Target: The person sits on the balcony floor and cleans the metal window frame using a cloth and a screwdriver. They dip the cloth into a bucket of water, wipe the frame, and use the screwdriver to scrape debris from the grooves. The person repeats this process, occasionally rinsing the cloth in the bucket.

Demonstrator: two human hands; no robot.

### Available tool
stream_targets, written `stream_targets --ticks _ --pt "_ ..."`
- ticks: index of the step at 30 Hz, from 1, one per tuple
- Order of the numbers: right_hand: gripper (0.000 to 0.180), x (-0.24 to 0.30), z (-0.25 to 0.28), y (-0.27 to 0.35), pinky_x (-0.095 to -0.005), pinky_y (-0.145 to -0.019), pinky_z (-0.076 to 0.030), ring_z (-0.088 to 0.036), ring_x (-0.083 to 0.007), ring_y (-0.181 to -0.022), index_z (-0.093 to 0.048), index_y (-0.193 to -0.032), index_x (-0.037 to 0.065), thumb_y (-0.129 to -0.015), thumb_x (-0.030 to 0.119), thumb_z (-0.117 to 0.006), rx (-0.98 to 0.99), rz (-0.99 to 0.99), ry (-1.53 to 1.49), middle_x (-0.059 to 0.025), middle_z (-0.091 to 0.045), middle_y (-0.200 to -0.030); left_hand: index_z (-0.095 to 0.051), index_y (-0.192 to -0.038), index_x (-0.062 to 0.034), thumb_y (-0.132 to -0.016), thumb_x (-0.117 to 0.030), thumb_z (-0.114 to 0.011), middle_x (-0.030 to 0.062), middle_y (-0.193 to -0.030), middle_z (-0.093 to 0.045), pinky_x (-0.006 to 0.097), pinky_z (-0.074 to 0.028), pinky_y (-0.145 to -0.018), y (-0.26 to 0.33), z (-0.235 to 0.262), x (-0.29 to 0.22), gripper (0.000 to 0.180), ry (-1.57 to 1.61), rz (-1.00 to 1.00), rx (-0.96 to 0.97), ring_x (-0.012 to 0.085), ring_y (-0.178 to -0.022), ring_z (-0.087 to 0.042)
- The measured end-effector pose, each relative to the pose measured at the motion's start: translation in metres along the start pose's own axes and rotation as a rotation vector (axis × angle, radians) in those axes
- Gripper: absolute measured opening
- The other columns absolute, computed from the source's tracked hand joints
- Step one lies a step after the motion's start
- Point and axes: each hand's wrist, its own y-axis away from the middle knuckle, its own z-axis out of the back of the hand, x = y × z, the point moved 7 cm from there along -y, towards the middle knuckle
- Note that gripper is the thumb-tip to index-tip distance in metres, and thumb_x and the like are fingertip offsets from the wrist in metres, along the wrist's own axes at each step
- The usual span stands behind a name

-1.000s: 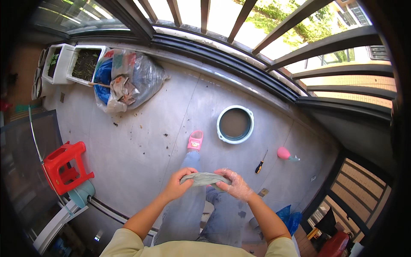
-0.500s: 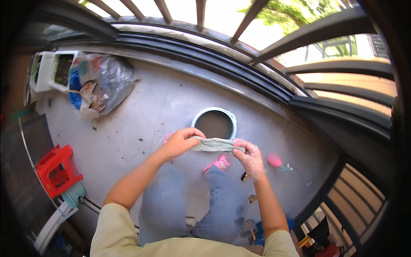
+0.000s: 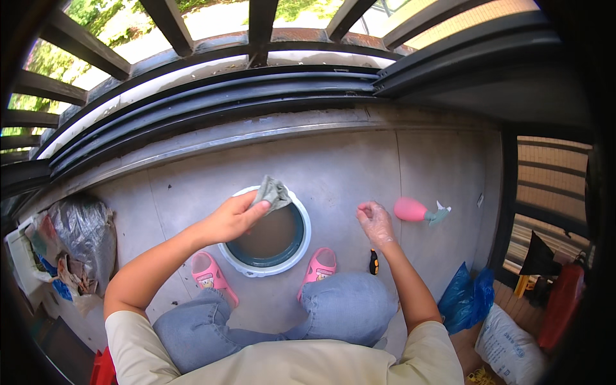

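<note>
— Where's the cloth?
— The crumpled grey cloth (image 3: 274, 192) is pinched in the left hand (image 3: 232, 218) above the round basin (image 3: 264, 266).
— And the other?
— The right hand (image 3: 376, 222) is loosely curled, holding nothing, near the pink spray bottle (image 3: 417, 210).

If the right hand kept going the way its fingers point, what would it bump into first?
The right hand hangs loosely curled and empty, its fingers pointing roughly away from the person. That line looks free across the bare floor to the railing base; the pink spray bottle lies off to its side. Depth is uncertain.
</note>
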Motion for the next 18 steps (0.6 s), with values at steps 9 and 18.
stream_targets --ticks 9,18 --pt "0.017 0.077 -0.020 0.030 -0.0296 -0.078 -0.052 -0.066 -0.0178 -0.085 -0.064 -0.099 0.003 -0.086 0.013 -0.063 0.125 0.157 -0.335 -0.0104 -0.068 -0.091 -0.058 -0.107 -0.0051 -0.098 -0.043 -0.043 0.0035 -0.087 -0.063 0.025 -0.047 -0.060 0.000 -0.044 -0.020 0.042 0.187 0.096 0.314 0.0094 -0.066 -0.056" --pt "0.021 -0.250 -0.016 0.078 -0.0403 -0.085 -0.053 -0.064 -0.0342 -0.100 -0.066 -0.096 0.002 -0.077 0.012 -0.063 0.225 -0.823 0.613 -0.0202 -0.066 -0.103 -0.055 -0.120 0.0001 -0.094 -0.030 -0.051 0.0098 -0.106 -0.064 0.027 -0.050 -0.080 0.003 -0.039 0.008 0.040 0.511 0.153 0.197 0.0144 -0.090 -0.061"
